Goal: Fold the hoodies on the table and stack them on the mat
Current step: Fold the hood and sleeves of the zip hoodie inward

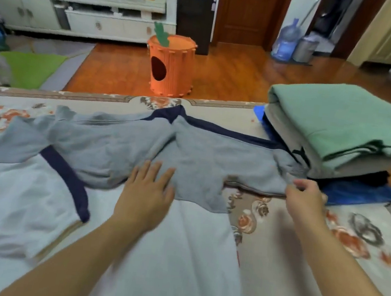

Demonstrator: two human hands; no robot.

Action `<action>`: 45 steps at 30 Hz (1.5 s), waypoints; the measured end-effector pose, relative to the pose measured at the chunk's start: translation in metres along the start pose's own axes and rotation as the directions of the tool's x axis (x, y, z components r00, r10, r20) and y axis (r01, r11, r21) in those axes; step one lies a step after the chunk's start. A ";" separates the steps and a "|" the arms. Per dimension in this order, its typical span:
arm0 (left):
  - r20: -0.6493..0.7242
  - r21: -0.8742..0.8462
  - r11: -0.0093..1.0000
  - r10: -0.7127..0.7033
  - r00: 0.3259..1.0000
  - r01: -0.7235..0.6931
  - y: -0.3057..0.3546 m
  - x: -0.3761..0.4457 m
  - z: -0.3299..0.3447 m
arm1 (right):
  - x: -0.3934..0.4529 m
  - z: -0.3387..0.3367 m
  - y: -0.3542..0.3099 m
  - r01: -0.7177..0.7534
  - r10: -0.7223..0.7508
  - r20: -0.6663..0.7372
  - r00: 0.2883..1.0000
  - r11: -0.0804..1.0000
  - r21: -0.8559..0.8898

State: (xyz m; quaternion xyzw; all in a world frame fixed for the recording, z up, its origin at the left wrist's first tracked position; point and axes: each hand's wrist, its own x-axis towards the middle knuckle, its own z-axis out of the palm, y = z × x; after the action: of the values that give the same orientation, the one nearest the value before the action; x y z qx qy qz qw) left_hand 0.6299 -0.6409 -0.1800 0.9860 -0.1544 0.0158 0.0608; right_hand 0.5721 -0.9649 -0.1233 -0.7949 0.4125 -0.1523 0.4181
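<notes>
A grey and white hoodie [105, 146] with navy trim lies spread across the table in front of me, its sleeves out to both sides. My left hand [146, 191] presses flat on its chest with straight fingers. My right hand [303, 199] pinches the cuff end of the right sleeve, just in front of the stack. A blue mat [360, 194] lies at the right of the table. On it stands a stack of folded hoodies [346, 128], a green one on top, with a pale one and a dark one beneath.
The table is covered by a floral cloth [342, 236]. Beyond its far edge, on the wooden floor, stand an orange carrot-shaped bin [170, 67] and a water jug [287, 40]. White cabinets line the back wall.
</notes>
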 end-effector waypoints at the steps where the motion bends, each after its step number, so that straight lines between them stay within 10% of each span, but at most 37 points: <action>1: 0.001 -0.017 1.000 -0.007 1.000 0.007 -0.001 0.001 0.003 | 0.010 0.001 -0.001 -0.017 0.018 0.014 1.000 1.000 -0.022; 10: -0.036 -0.076 0.997 -0.018 0.999 0.015 -0.001 -0.002 0.001 | 0.029 0.020 0.003 -0.004 -0.013 -0.208 0.978 0.997 -0.080; 19: -0.057 -0.063 0.998 -0.018 0.998 0.014 -0.002 -0.001 0.002 | 0.052 0.027 -0.014 -0.055 0.074 0.064 0.995 0.965 -0.256; 25: -0.134 -0.065 0.998 0.004 0.991 -0.013 -0.005 0.001 0.008 | 0.044 0.021 -0.032 -0.077 0.028 0.135 0.990 0.925 0.371; 30: -0.172 -0.233 0.971 0.006 0.985 -0.046 -0.007 -0.002 0.006 | -0.005 0.009 -0.094 0.304 -0.358 0.071 0.931 0.868 0.393; 32: -0.182 -0.571 0.821 -0.113 0.977 -0.012 -0.009 -0.005 -0.009 | -0.053 0.019 -0.124 0.455 -0.558 0.144 0.817 0.778 0.433; 34: -0.069 -0.917 0.389 -0.366 0.928 0.085 -0.013 -0.007 -0.039 | -0.105 0.041 -0.140 0.634 -0.738 0.248 0.628 0.669 0.387; 36: 0.239 -0.964 -0.225 -0.520 0.820 0.139 -0.024 -0.013 -0.070 | -0.148 0.066 -0.136 0.811 -0.766 0.530 0.365 0.541 0.224; 38: 0.488 -0.846 -0.461 -0.465 0.739 0.269 -0.040 -0.025 -0.087 | -0.168 0.080 -0.123 0.889 -0.563 0.804 0.193 0.446 0.100; 42: 0.486 -0.840 -0.017 -0.468 0.738 0.543 -0.050 -0.043 -0.077 | -0.147 0.085 -0.125 0.743 -0.548 0.679 0.488 0.669 0.007; 45: 0.367 -0.809 0.256 -0.484 0.795 0.529 -0.044 -0.040 -0.068 | -0.099 0.104 -0.124 0.739 -0.531 0.568 0.629 0.636 -0.224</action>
State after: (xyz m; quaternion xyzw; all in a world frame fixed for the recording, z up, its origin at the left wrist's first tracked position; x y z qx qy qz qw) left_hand 0.6043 -0.5790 -0.1197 0.7992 0.1835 -0.1088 0.5619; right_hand 0.6380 -0.7929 -0.0783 -0.9737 0.0093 -0.0083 0.2274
